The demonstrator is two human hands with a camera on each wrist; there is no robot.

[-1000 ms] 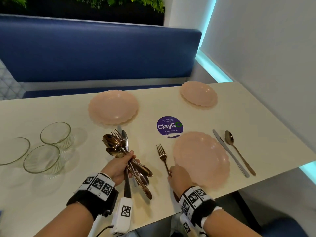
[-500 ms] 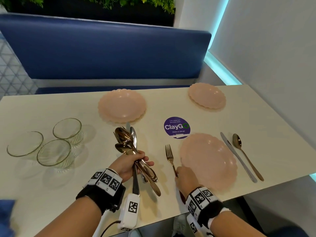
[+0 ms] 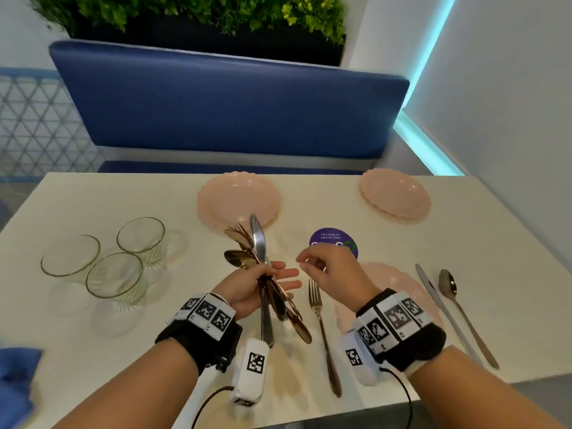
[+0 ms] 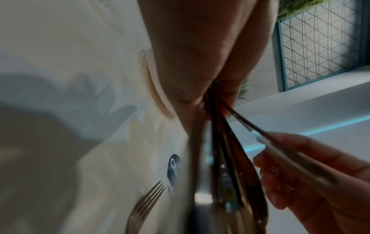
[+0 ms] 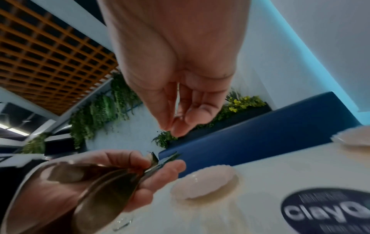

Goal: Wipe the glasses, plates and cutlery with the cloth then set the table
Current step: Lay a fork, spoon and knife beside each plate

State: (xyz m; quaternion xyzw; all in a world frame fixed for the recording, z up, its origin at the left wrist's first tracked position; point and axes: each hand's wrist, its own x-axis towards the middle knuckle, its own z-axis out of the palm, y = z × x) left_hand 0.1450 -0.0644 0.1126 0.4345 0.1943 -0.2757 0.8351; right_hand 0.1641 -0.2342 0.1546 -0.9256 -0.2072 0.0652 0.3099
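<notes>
Our left hand (image 3: 247,286) grips the spare cutlery (image 3: 263,274) as a bundle, keeping it off the table (image 3: 93,351). Our right hand (image 3: 328,270), empty and loosely curled, hovers beside it above the laid fork (image 3: 322,329), likely to draw another piece.

Round purple sticker (image 3: 333,244) on tabletop (image 3: 309,221): small line "Let's keep our pantries clean" in head view; large white word reads "Clay…" in right wrist view, remainder cut off. Wristband squares: black-and-white codes, no legible text.
</notes>
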